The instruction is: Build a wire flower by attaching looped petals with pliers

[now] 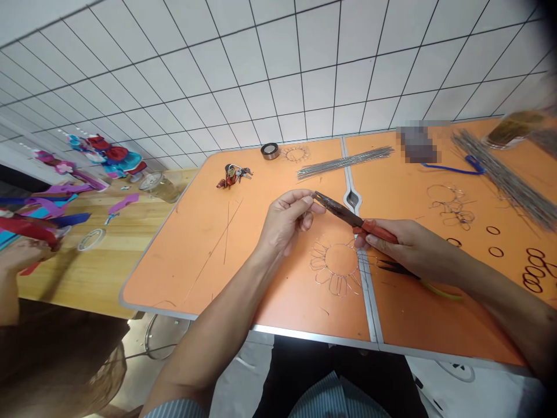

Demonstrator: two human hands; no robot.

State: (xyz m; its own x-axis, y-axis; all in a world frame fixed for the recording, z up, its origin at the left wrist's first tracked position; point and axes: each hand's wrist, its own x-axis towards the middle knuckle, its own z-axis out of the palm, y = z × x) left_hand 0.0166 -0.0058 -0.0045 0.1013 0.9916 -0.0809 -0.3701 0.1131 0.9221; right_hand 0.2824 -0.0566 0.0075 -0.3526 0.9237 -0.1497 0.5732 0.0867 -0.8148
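Over the middle of the orange table, my left hand is closed in a pinch on what looks like a thin wire, mostly hidden by the fingers. My right hand is wrapped round the red handles of a pair of pliers. The dark jaws point left, and their tips meet my left fingertips. Below the pliers lies a flower-shaped wire frame with looped petals round a ring. Scissors with dark blades and a yellow handle lie partly under my right hand.
Behind lie a tape roll, keys and a wire bundle. Loose wires lie left. At right are more wire rods, wire shapes and dark rings. Another person's hand works at the wooden table.
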